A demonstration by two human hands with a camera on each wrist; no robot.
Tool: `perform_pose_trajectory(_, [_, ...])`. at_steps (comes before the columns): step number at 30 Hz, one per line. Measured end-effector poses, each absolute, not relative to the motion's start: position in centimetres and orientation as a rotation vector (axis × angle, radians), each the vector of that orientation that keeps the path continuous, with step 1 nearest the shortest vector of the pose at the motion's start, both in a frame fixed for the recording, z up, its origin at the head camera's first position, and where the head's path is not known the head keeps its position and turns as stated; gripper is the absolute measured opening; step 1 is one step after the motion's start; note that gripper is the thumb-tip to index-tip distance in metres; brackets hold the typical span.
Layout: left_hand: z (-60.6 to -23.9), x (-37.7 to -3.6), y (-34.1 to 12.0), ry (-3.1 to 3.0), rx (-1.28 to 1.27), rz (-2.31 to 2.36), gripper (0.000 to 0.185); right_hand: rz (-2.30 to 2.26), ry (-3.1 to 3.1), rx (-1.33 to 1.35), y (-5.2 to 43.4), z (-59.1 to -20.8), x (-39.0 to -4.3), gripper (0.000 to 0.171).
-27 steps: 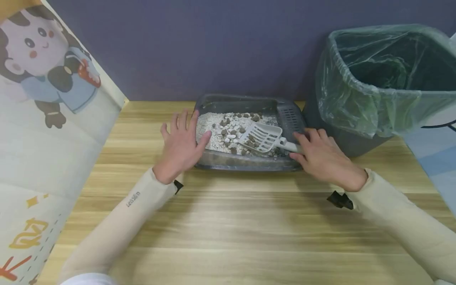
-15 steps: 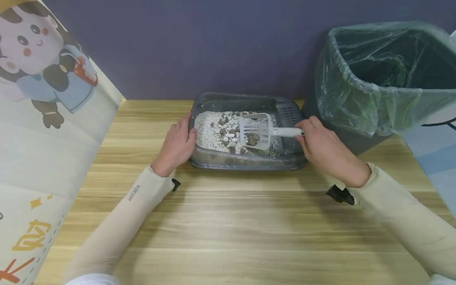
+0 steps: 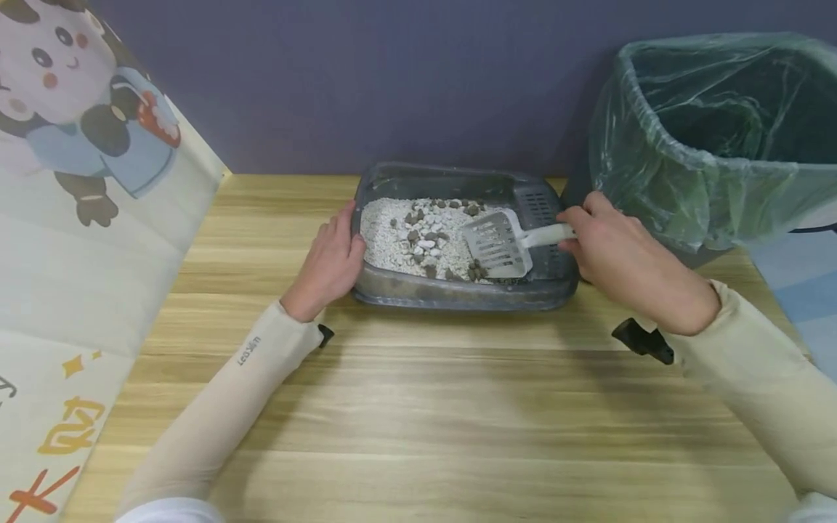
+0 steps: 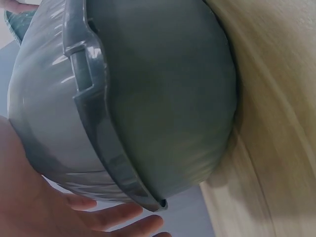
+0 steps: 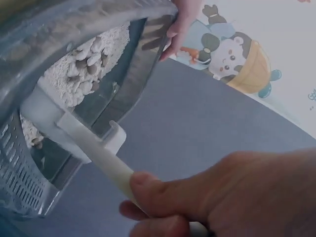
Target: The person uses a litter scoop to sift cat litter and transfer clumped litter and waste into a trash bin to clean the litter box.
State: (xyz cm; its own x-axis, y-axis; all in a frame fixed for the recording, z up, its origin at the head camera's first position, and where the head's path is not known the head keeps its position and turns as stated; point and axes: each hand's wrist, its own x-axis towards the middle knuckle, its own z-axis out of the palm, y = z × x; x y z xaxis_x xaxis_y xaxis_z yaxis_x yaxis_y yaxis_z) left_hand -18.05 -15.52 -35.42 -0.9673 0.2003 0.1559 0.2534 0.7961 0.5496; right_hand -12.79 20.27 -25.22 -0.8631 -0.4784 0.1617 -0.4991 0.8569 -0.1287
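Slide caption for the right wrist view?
Right-hand fingers grip a white litter scoop at a gray litter box holding pale litter.

Your left sleeve [image 3: 203, 414]: small dark lettering [image 3: 248, 351], approximately "LeoSim", spelling unclear. Your printed panel [image 3: 85, 290], beside the table's [image 3: 431, 443] left edge: yellow character [image 3: 72, 425] "财"; below, red character [image 3: 43, 494], reading uncertain; at left, cropped dark script [image 3: 8, 387], apparently "y".

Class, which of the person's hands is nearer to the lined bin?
Right. The right hand, holding the scoop, is close to the bin; the left hand is at the opposite end of the tray.
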Motion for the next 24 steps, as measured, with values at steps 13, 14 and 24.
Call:
perform_pose_trajectory(13, [-35.6,-18.0,-15.4,-2.885,-0.357,-0.995,0.059,0.182,-3.113,0.883,20.0,-27.2,-15.7,0.015])
perform_pose_trajectory(14, [-35.5,-18.0,-15.5,-2.886,-0.349,-0.993,0.059,0.206,-3.124,0.896,19.8,-27.5,-16.0,0.015])
perform_pose_trajectory(24, [-35.4,-17.6,-15.2,-2.917,-0.318,-1.009,0.059,0.317,-3.302,1.038,16.3,-31.2,-18.6,0.021])
